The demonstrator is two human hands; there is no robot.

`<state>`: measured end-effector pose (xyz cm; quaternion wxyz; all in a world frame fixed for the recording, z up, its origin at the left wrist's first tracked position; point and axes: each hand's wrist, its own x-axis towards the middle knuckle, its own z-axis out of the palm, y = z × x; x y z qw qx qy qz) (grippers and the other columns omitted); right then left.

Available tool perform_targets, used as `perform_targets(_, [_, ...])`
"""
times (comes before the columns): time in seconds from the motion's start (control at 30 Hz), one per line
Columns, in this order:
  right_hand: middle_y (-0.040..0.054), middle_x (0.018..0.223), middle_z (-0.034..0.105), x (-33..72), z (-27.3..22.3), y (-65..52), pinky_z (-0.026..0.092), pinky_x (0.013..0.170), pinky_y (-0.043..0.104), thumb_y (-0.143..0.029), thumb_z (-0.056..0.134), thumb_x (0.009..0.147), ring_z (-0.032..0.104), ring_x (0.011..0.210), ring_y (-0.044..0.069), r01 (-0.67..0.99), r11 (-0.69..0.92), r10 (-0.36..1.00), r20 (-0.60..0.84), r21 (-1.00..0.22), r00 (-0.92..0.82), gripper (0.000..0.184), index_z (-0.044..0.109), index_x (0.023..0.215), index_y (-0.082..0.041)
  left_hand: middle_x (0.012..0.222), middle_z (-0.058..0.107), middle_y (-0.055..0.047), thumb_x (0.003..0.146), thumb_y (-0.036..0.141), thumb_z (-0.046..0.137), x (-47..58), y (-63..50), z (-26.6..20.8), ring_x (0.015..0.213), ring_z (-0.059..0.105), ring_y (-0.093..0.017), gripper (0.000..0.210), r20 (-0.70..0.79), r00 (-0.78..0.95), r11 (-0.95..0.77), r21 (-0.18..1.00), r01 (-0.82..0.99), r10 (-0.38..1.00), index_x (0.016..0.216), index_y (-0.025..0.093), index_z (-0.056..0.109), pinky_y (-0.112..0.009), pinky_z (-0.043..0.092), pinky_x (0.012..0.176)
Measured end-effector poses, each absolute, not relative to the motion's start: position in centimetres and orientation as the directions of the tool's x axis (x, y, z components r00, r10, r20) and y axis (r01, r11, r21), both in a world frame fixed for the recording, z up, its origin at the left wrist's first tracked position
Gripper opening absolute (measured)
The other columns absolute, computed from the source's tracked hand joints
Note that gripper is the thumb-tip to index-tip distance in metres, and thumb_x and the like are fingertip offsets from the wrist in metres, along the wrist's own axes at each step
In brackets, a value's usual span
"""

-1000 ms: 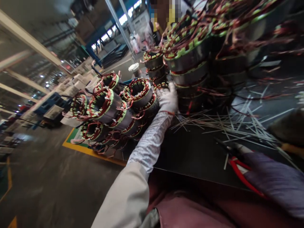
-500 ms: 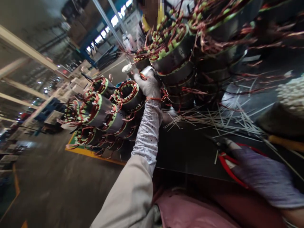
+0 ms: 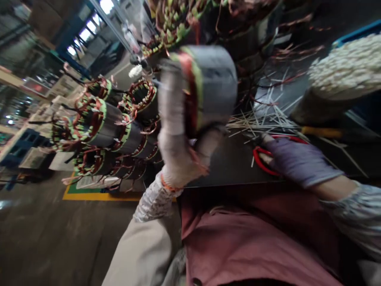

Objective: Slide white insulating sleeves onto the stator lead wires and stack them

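Observation:
In a white glove, my left hand [image 3: 175, 131] grips a motor stator [image 3: 216, 81], a grey metal cylinder with copper windings and a yellow-green edge. It is lifted in front of me, tilted and blurred by motion. My right hand [image 3: 297, 159], in a purple-grey glove, is closed around red-handled scissors [image 3: 263, 161] low over the dark table [image 3: 220, 171]. The scissors' blades are hard to make out. Thin white sticks [image 3: 268, 119] lie scattered just beyond my right hand.
More stators [image 3: 110, 123] stand stacked to the left, with others piled at the back. To the right is a container heaped with small white pieces [image 3: 348, 63], beside a blue bin [image 3: 363, 33]. A yellow handle [image 3: 321, 132] lies in front of it.
My left hand has come back from the stacks toward me, bringing a stator up with it. My right hand still holds the scissors, and the view has shifted.

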<state>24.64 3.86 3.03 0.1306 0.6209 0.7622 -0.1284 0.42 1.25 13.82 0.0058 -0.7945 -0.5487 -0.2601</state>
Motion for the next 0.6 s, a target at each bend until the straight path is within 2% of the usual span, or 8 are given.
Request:
perform_targets(0.07, [0.0242,0.13,0.066,24.5,3.6,3.2,0.049,0.074,0.039,-0.04,0.034,0.104,0.07,0.106,0.035,0.976,0.216,0.913,-0.353,-0.003,-0.203,0.054,0.052,0.147,-0.012,0.168,0.039,-0.004,0.098,0.046,0.057,0.8,-0.1,11.3,0.159,0.032,-0.028,0.1,0.415,0.271,-0.417,0.314,0.853,0.868,0.166,0.034,-0.016,-0.042,0.036,0.129])
perform_targets(0.13, [0.024,0.128,0.067,24.4,3.5,2.0,0.049,0.073,0.038,-0.04,0.034,0.105,0.07,0.105,0.035,0.976,0.215,0.948,-0.247,0.026,-0.202,0.052,0.058,0.14,-0.011,0.148,0.062,-0.009,0.092,0.043,0.067,1.4,-0.1,8.8,0.141,0.056,-0.031,0.096,0.248,0.299,-0.369,0.317,0.874,0.921,0.168,0.029,0.01,-0.041,0.048,0.117])
perform_targets(0.23, [0.0237,0.137,0.064,24.2,1.9,0.1,0.051,0.077,0.035,-0.041,0.039,0.105,0.07,0.107,0.03,0.952,0.305,0.944,0.138,-0.023,-0.299,0.051,0.062,0.139,-0.01,0.124,0.074,-0.013,0.089,0.038,0.071,2.6,0.8,5.7,0.121,0.069,-0.033,0.091,-0.017,0.305,-0.291,0.251,0.923,0.952,0.166,0.023,0.025,-0.042,0.054,0.105])
perform_targets(0.33, [0.0176,0.136,0.067,23.4,-0.8,-0.5,0.054,0.082,0.03,-0.041,0.046,0.105,0.069,0.113,0.025,0.811,0.585,0.715,0.487,-0.024,-0.501,0.044,0.066,0.134,-0.016,0.121,0.075,-0.013,0.092,0.029,0.069,3.5,1.1,4.1,0.12,0.068,-0.032,0.091,-0.182,0.339,-0.31,0.17,0.935,0.923,0.167,0.02,0.02,-0.042,0.051,0.108])
perform_targets(0.43, [0.0166,0.131,0.07,21.9,-2.6,0.3,0.055,0.078,0.028,-0.04,0.05,0.104,0.071,0.11,0.023,0.657,0.752,0.475,0.641,0.06,-0.603,0.043,0.065,0.134,-0.014,0.127,0.074,-0.013,0.092,0.023,0.068,3.1,0.8,4.2,0.132,0.062,-0.031,0.093,-0.26,0.319,-0.284,0.164,0.945,0.911,0.168,0.019,0.015,-0.041,0.049,0.112])
perform_targets(0.53, [0.0145,0.134,0.07,20.5,-2.9,1.0,0.053,0.071,0.027,-0.035,0.057,0.101,0.073,0.101,0.021,0.61,0.792,0.481,0.638,-0.021,-0.602,0.039,0.066,0.134,-0.016,0.153,0.056,-0.017,0.085,0.028,0.078,0.8,-0.4,5.0,0.147,0.048,-0.034,0.106,-0.178,0.272,-0.239,0.185,0.953,0.946,0.169,0.019,0.013,-0.045,0.044,0.12])
perform_targets(0.57, [0.012,0.135,0.07,20.1,-2.9,1.1,0.052,0.069,0.027,-0.033,0.059,0.1,0.073,0.099,0.02,0.601,0.791,0.536,0.603,-0.113,-0.591,0.035,0.068,0.131,-0.02,0.16,0.048,-0.019,0.083,0.032,0.081,-0.1,-0.9,5.2,0.148,0.046,-0.036,0.109,-0.156,0.252,-0.22,0.194,0.956,0.955,0.168,0.019,0.015,-0.046,0.043,0.12])
perform_targets(0.6, [0.0099,0.133,0.072,19.8,-2.8,1.2,0.051,0.069,0.027,-0.032,0.062,0.098,0.073,0.097,0.02,0.581,0.77,0.611,0.57,-0.265,-0.55,0.03,0.072,0.126,-0.023,0.164,0.042,-0.02,0.083,0.034,0.082,-0.9,-1.3,5.3,0.146,0.05,-0.036,0.108,-0.159,0.225,-0.192,0.201,0.961,0.961,0.168,0.019,0.017,-0.045,0.046,0.118])
